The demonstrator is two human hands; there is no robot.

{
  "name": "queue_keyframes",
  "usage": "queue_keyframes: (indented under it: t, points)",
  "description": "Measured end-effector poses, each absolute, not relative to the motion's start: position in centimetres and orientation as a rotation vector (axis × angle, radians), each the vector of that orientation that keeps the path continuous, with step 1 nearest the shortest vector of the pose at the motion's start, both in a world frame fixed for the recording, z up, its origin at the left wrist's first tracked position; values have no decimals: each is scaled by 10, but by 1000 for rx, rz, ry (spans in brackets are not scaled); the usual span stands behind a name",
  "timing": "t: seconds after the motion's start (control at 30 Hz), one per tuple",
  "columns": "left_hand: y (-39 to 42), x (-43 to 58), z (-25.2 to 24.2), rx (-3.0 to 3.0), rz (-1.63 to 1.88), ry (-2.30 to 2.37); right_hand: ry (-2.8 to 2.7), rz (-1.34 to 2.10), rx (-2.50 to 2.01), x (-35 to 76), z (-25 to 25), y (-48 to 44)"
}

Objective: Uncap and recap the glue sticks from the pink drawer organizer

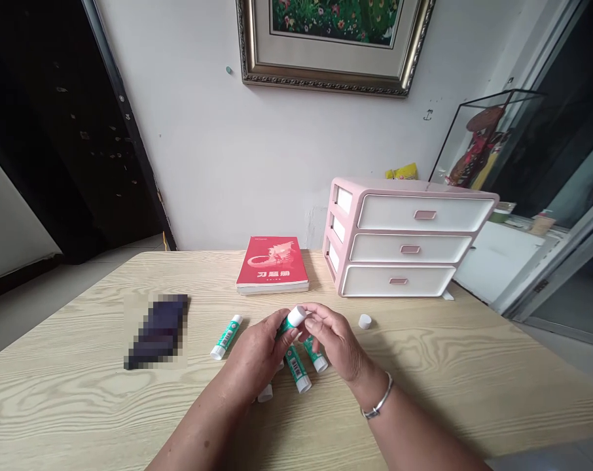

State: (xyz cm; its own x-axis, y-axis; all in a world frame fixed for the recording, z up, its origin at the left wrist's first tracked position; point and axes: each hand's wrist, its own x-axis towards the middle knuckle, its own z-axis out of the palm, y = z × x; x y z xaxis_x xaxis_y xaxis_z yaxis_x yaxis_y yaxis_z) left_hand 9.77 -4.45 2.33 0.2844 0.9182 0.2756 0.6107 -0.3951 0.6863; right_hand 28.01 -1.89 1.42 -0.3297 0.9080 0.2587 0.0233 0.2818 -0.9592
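Observation:
Near the middle of the table, my left hand (264,343) is wrapped round a green-and-white glue stick (295,316), its white end pointing up and to the right. The fingers of my right hand (336,340) are closed in at that white end. Below my hands lie more glue sticks: one with a barcode (297,370), another beside it (317,356), and a white end (266,393) partly hidden by my left arm. A separate glue stick (226,337) rests left of my left hand. To the right of my right hand is a loose white cap (364,321).
Behind my hands lies a red book (273,265) on the wooden table (424,366). A pink-and-white drawer unit (409,239) stands at the back right. Toward the left is a dark pixelated object (159,330). A framed picture (326,82) hangs on the wall.

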Motion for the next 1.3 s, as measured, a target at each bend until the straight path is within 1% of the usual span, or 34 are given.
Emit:
queue_keyframes:
  t: [0.13,0.2,0.27,0.4,0.73,0.93,1.07,1.2,1.3]
  points:
    - [-44,100,18,2255,785,1433,-1757,862,-1023,279,9,-16]
    - [-43,103,15,2303,728,1436,-1780,752,-1085,277,4,-13]
    - [-43,105,13,2330,693,1446,-1762,780,-1106,274,-1,-10]
    - [-44,106,12,2292,680,1423,-1710,966,-1049,270,-4,-8]
    - [-50,107,27,1852,722,1106,-1691,850,-981,270,1,-16]
    - [-49,106,19,1531,694,1006,-1696,884,-936,272,1,-19]
    - [-51,106,21,1372,663,931,-1734,890,-894,271,-1,-23]
    - [-51,97,28,1237,624,867,-1730,802,-959,286,-1,-16]
    - [-46,84,32,1179,711,896,-1513,598,-1151,309,9,-2]
